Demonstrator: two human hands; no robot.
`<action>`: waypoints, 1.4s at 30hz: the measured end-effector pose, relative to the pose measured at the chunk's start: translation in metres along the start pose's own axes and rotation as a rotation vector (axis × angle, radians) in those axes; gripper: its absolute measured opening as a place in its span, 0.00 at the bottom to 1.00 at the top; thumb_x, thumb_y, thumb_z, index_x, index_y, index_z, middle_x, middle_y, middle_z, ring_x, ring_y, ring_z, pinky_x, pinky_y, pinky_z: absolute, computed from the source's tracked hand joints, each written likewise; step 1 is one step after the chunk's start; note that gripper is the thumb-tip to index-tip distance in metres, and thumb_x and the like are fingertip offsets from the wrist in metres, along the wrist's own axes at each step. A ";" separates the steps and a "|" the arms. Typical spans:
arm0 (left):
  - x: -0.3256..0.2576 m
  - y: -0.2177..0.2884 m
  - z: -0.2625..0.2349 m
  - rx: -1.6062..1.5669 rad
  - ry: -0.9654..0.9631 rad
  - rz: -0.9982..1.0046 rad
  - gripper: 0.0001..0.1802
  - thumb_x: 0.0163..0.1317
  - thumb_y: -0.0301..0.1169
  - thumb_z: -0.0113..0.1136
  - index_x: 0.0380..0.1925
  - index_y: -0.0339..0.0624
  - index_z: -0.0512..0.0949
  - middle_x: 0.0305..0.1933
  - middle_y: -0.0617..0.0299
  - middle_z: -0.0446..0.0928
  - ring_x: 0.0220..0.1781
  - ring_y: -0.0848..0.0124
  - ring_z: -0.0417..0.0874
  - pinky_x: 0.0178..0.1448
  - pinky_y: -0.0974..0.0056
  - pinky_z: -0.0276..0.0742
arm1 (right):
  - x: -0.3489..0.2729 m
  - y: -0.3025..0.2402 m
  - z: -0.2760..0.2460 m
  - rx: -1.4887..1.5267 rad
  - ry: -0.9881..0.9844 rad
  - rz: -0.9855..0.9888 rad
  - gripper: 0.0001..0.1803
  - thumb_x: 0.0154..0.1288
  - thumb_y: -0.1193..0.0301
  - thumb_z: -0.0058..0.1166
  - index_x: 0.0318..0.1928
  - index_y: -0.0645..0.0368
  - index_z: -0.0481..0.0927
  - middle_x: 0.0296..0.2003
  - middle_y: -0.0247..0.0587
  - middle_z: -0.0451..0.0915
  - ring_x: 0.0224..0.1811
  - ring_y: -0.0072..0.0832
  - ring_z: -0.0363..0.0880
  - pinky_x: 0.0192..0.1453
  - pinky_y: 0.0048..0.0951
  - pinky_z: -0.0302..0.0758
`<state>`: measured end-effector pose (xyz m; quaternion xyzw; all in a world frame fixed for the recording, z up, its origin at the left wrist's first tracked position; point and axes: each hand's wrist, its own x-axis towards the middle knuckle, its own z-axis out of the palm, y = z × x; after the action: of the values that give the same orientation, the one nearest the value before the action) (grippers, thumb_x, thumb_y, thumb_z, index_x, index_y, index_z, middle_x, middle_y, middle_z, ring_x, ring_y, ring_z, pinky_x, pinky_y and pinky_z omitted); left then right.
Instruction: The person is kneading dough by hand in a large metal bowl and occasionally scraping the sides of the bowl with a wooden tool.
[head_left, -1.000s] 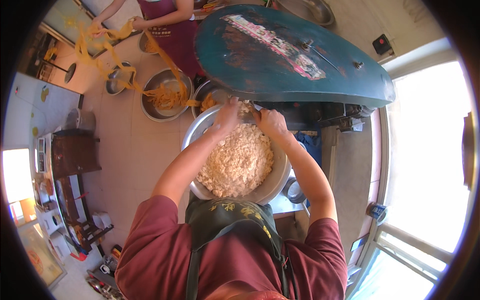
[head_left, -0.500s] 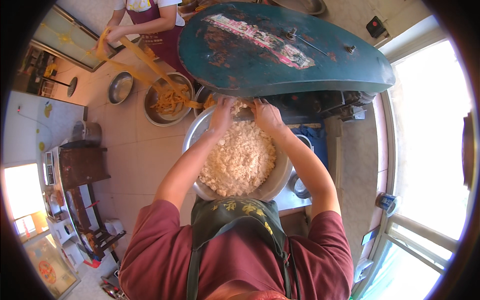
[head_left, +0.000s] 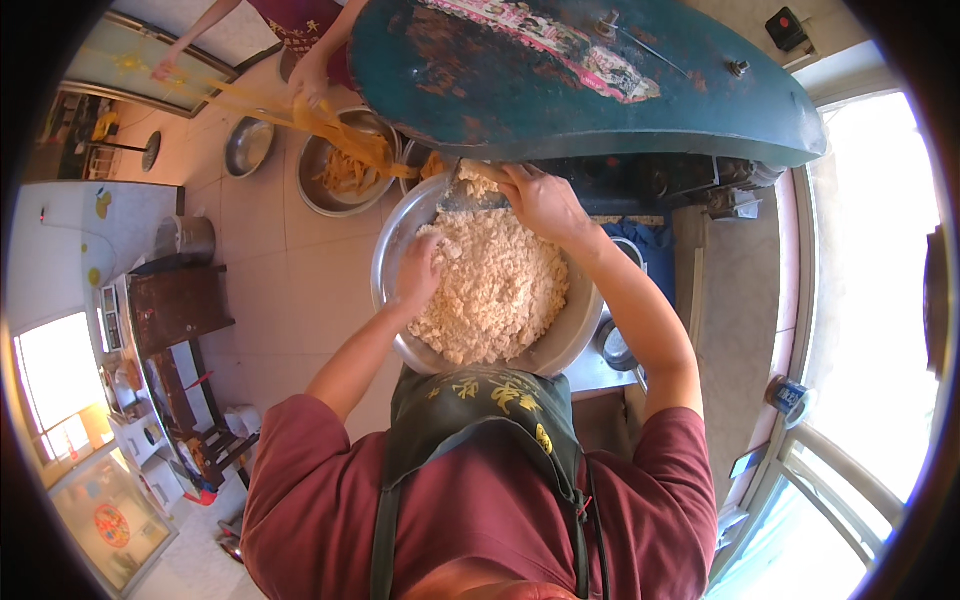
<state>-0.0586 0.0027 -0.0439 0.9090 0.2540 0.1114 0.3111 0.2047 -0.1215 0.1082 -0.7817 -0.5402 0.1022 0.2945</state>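
Currently left hand (head_left: 420,275) open, pressing pale crumbly dough (head_left: 495,285) in wide round steel basin (head_left: 385,262) — right hand (head_left: 540,200) grips flat metal scraper (head_left: 470,195) at far rim, gathering.

- One large round metal basin (head_left: 392,262) heaped with pale crumbly dough (head_left: 495,285).
- Two smaller round metal bowls on the floor: one empty (head_left: 247,146), one holding yellow strips (head_left: 322,172).
- One dark teal metal machine cover (head_left: 590,85).
- One dark wooden cabinet (head_left: 178,305).

A big round metal bowl (head_left: 398,240) is full of pale, crumbly dough (head_left: 495,290). A flat metal scraper (head_left: 470,197) lies at its far rim.
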 end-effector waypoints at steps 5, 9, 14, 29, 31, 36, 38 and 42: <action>0.028 -0.043 0.031 -0.172 -0.010 -0.268 0.29 0.68 0.36 0.58 0.65 0.36 0.64 0.60 0.42 0.75 0.59 0.43 0.78 0.65 0.50 0.73 | -0.020 0.005 -0.005 -0.035 -0.094 0.086 0.12 0.71 0.64 0.55 0.47 0.59 0.78 0.33 0.58 0.83 0.36 0.56 0.83 0.38 0.51 0.79; 0.082 -0.001 0.033 -0.126 -0.414 -0.387 0.27 0.72 0.39 0.55 0.63 0.33 0.66 0.59 0.41 0.77 0.62 0.47 0.78 0.67 0.51 0.72 | -0.054 0.011 -0.012 0.019 -0.081 0.193 0.13 0.70 0.64 0.56 0.47 0.60 0.79 0.31 0.58 0.83 0.35 0.56 0.83 0.38 0.51 0.78; 0.072 0.039 0.075 0.111 -0.440 0.015 0.33 0.72 0.49 0.52 0.69 0.42 0.65 0.69 0.46 0.69 0.72 0.49 0.68 0.76 0.48 0.63 | -0.085 0.012 -0.005 0.054 -0.002 0.153 0.12 0.70 0.65 0.55 0.43 0.61 0.79 0.33 0.55 0.84 0.34 0.52 0.83 0.39 0.48 0.79; 0.000 0.077 0.052 0.066 -0.478 0.543 0.14 0.64 0.27 0.58 0.50 0.41 0.79 0.67 0.49 0.70 0.75 0.50 0.61 0.78 0.46 0.60 | -0.067 -0.003 0.009 0.050 0.054 0.316 0.13 0.71 0.64 0.55 0.39 0.62 0.80 0.27 0.58 0.83 0.31 0.56 0.83 0.36 0.50 0.79; 0.001 0.070 0.040 0.029 -0.465 0.463 0.16 0.62 0.24 0.58 0.50 0.42 0.78 0.67 0.49 0.69 0.74 0.50 0.63 0.76 0.49 0.63 | -0.047 -0.006 0.022 -0.006 -0.004 0.327 0.14 0.71 0.63 0.54 0.37 0.62 0.80 0.26 0.59 0.82 0.30 0.56 0.83 0.35 0.51 0.79; -0.005 0.061 0.012 -0.171 -0.390 0.215 0.24 0.54 0.15 0.58 0.52 0.43 0.78 0.65 0.49 0.69 0.69 0.50 0.70 0.70 0.54 0.71 | 0.012 0.003 0.054 -0.150 0.019 0.301 0.17 0.72 0.61 0.52 0.32 0.63 0.79 0.23 0.59 0.81 0.27 0.56 0.83 0.33 0.52 0.80; -0.013 0.059 -0.004 -0.245 -0.341 0.164 0.26 0.53 0.14 0.58 0.53 0.43 0.77 0.63 0.50 0.70 0.65 0.51 0.73 0.66 0.55 0.73 | 0.003 0.002 0.051 -0.167 -0.013 0.242 0.19 0.73 0.60 0.50 0.34 0.65 0.80 0.23 0.59 0.82 0.26 0.54 0.84 0.31 0.50 0.81; -0.012 0.061 -0.021 -0.317 -0.312 0.132 0.27 0.51 0.14 0.59 0.53 0.43 0.77 0.56 0.52 0.73 0.59 0.52 0.76 0.60 0.55 0.75 | -0.005 -0.010 0.042 -0.212 -0.099 0.235 0.20 0.74 0.60 0.47 0.39 0.67 0.81 0.25 0.59 0.83 0.28 0.50 0.86 0.31 0.47 0.82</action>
<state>-0.0519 -0.0345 0.0101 0.8697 0.1221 0.0280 0.4774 0.1749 -0.1094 0.0790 -0.8602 -0.4666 0.1168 0.1695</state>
